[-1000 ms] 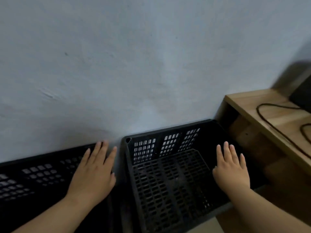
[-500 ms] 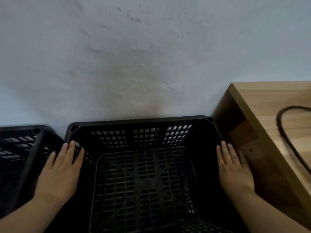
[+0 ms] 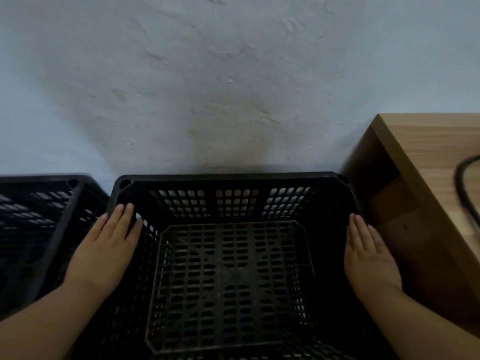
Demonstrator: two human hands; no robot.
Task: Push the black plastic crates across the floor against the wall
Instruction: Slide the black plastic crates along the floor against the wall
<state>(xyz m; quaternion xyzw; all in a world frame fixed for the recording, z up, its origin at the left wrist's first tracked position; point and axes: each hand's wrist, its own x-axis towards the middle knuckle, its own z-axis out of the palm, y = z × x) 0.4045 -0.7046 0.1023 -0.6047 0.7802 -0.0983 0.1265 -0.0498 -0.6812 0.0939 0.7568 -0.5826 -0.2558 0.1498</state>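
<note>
A black slotted plastic crate [image 3: 231,179] fills the middle of the view, its far rim against the pale wall [image 3: 220,87]. My left hand [image 3: 104,250] lies flat on the crate's left rim, fingers stretched out and close together. My right hand [image 3: 368,255] lies flat along the right rim, fingers straight. Neither hand grips anything. A second black crate [image 3: 46,203] stands to the left, also at the wall, with a narrow gap between the two.
A wooden desk [image 3: 426,157] stands close on the right, its side panel next to the crate. A black cable [image 3: 465,183] lies on its top. The floor is hidden beneath the crates.
The view has swung left and down onto the middle crate. My left hand moved from the left crate onto this crate's left rim. The crate now sits square to the wall.
</note>
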